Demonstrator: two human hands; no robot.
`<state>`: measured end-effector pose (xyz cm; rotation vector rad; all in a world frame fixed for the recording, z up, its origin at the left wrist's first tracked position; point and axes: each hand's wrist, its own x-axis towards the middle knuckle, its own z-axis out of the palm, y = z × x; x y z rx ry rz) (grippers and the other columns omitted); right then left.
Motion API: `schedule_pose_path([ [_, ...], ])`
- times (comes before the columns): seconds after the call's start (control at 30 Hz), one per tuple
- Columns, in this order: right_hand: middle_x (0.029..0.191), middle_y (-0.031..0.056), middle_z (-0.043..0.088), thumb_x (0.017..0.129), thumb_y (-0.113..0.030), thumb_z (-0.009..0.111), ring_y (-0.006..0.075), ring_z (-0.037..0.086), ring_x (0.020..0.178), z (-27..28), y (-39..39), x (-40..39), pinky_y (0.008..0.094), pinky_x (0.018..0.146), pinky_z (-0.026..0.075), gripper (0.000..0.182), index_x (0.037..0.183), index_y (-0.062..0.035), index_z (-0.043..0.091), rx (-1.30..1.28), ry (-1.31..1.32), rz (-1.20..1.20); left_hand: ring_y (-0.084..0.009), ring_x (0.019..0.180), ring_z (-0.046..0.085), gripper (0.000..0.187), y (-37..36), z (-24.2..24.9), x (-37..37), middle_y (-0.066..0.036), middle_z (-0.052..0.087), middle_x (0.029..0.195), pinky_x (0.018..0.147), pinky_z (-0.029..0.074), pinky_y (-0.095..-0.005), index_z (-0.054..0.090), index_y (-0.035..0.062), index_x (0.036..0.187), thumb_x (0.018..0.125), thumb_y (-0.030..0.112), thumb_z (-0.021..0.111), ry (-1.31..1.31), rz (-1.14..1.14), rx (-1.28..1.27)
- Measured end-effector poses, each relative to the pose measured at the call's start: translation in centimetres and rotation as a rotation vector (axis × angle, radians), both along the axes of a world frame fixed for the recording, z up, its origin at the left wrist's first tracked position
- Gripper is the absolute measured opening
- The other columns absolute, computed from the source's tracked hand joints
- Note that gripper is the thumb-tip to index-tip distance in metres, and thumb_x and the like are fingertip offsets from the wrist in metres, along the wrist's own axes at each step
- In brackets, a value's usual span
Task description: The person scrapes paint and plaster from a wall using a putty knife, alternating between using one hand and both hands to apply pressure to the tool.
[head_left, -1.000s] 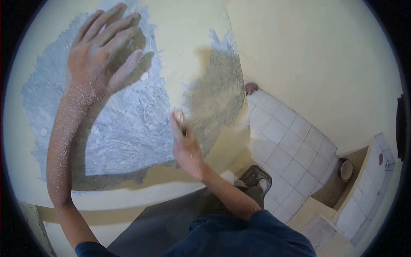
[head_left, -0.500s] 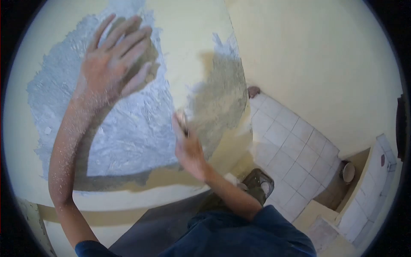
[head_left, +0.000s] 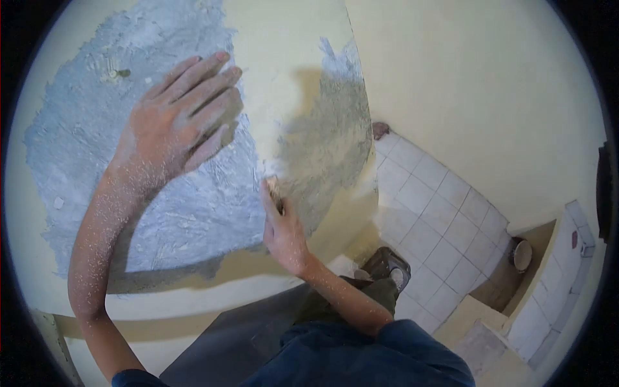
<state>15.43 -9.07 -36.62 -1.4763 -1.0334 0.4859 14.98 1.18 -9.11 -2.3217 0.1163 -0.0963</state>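
Observation:
My left hand lies against the wall with its fingers stretched out, over a rough grey-blue patch where the paint is gone. White dust covers this hand and its forearm. My right hand is closed on a small scraper, whose edge meets the wall at the border between the grey patch and the cream paint. The tool is partly hidden by my fingers. To the right of it lies a second bare, brownish patch.
White floor tiles lie below on the right. A dark container stands near my legs. A round bucket sits in a recess beside a low tiled wall. A dark red cloth-like object is at the wall corner.
My left hand has moved down and slightly right on the wall. My right hand and the scraper have shifted slightly down. The view has shifted a little.

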Motion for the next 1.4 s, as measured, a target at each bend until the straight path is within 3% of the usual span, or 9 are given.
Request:
schedule_pose_path([
  [0.3,0.119,0.0323,0.048,0.086,0.009,0.048,0.0522,0.059,0.095,-0.1,1.2,0.4,0.0516,0.079,0.052,0.078,0.155,-0.0217,0.028,0.177,0.008,-0.085,-0.0266,0.139,0.043,0.038,0.0,0.2,0.2,-0.006,0.056,0.140,0.118,0.034,-0.0456,0.063,0.0098,0.122,0.089,0.028,0.060,-0.004,0.037,0.012],
  [0.5,0.106,0.0299,0.049,0.085,0.008,0.050,0.0492,0.060,0.085,0.9,1.0,0.4,0.0506,0.074,0.052,0.082,0.157,-0.0218,0.024,0.116,-0.117,-0.130,-0.0263,0.139,0.043,0.037,0.0,0.5,0.4,-0.006,0.056,0.140,0.118,0.033,-0.0462,0.063,0.0096,0.121,0.090,0.031,0.059,-0.012,0.031,0.018],
  [0.6,0.101,0.0280,0.048,0.085,0.008,0.050,0.0480,0.059,0.077,2.5,1.9,2.8,0.0510,0.070,0.052,0.082,0.157,-0.0218,0.024,0.201,-0.014,-0.132,-0.0268,0.138,0.044,0.038,-0.2,0.3,0.6,-0.006,0.056,0.139,0.118,0.033,-0.0464,0.062,0.0092,0.121,0.089,0.030,0.062,0.002,0.036,0.023],
  [0.7,0.104,0.0288,0.048,0.086,0.008,0.048,0.0488,0.059,0.077,1.1,1.0,0.8,0.0525,0.068,0.052,0.081,0.157,-0.0218,0.023,0.063,-0.067,-0.089,-0.0276,0.138,0.045,0.039,-0.1,0.3,0.4,-0.006,0.057,0.139,0.118,0.034,-0.0465,0.062,0.0086,0.121,0.087,0.028,0.063,-0.004,0.021,-0.017],
  [1.0,0.122,0.0370,0.043,0.085,0.010,0.047,0.0514,0.061,0.092,1.6,1.5,0.7,0.0502,0.073,0.056,0.082,0.157,-0.0191,0.021,0.218,-0.035,-0.117,-0.0277,0.137,0.046,0.043,0.0,0.1,0.5,-0.008,0.057,0.138,0.117,0.036,-0.0466,0.062,0.0071,0.119,0.080,0.024,0.065,-0.019,0.015,-0.028],
  [1.1,0.128,0.0407,0.040,0.085,0.010,0.048,0.0535,0.060,0.097,3.1,0.8,2.3,0.0497,0.075,0.056,0.082,0.157,-0.0193,0.022,0.027,0.056,0.067,-0.0280,0.137,0.046,0.042,-0.1,0.0,0.2,-0.008,0.058,0.138,0.116,0.036,-0.0465,0.062,0.0067,0.118,0.080,0.022,0.064,0.028,0.020,-0.029],
  [1.2,0.124,0.0387,0.042,0.086,0.009,0.048,0.0535,0.060,0.093,0.3,1.2,-0.2,0.0505,0.075,0.055,0.081,0.157,-0.0188,0.023,0.197,-0.107,-0.100,-0.0276,0.137,0.046,0.040,0.2,0.5,0.6,-0.007,0.058,0.138,0.116,0.036,-0.0466,0.063,0.0064,0.117,0.080,0.022,0.064,-0.020,0.011,-0.012],
  [1.3,0.117,0.0364,0.046,0.086,0.009,0.048,0.0533,0.059,0.090,3.4,1.8,3.0,0.0508,0.076,0.054,0.080,0.156,-0.0180,0.024,0.166,-0.032,-0.071,-0.0269,0.137,0.045,0.040,-0.3,0.3,0.7,-0.007,0.057,0.138,0.117,0.036,-0.0465,0.063,0.0066,0.117,0.080,0.021,0.063,0.001,0.036,0.011],
  [1.4,0.110,0.0340,0.048,0.085,0.010,0.048,0.0523,0.059,0.089,0.7,0.7,0.8,0.0513,0.077,0.053,0.079,0.156,-0.0185,0.026,0.064,-0.086,-0.070,-0.0263,0.138,0.045,0.040,-0.2,0.3,0.3,-0.005,0.057,0.139,0.117,0.036,-0.0465,0.063,0.0071,0.118,0.080,0.020,0.062,-0.007,0.027,-0.032],
])
